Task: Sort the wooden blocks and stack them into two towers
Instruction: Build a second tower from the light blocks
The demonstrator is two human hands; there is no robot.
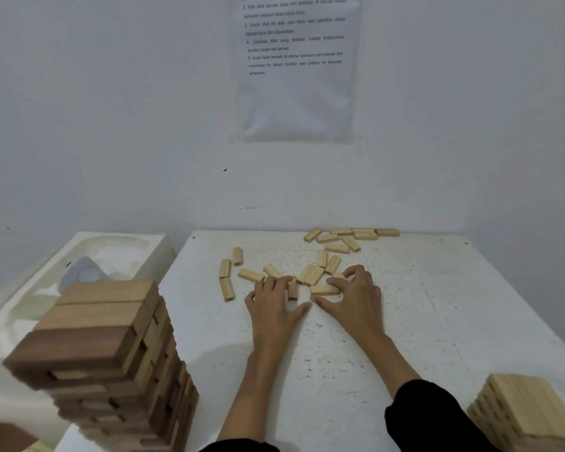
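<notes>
- Starting off the table (437, 321), a foam tray (118, 249) lies just beside its left edge.
- Dark tower (111, 353) stands at the near left corner, with crossed layers of brown and lighter wood. It is tall, so I judge that a nudge low down could topple it.
- Loose blocks (229, 275) lie flat and scattered from mid-table toward the far edge. Some touch, others lie apart.
- Left hand (271, 308) rests palm down among them, its fingers bent over one pale piece. I cannot tell whether it grips that piece or only touches it.
- Right hand (356, 298) is close beside the left, the thumbs nearly meeting. Its thumb and forefinger pinch a block (325, 290) lying crosswise, one on each long side.
- Each piece looks small, light, stiff and smooth, so it probably slides easily on the table. Pinching across the long sides near the middle should keep it level for stacking.
- Far cluster (349, 238) of pale pieces lies against the far edge, right of the middle.
- Pale tower (529, 415) sits low at the near right corner and is partly cut off from view.
</notes>
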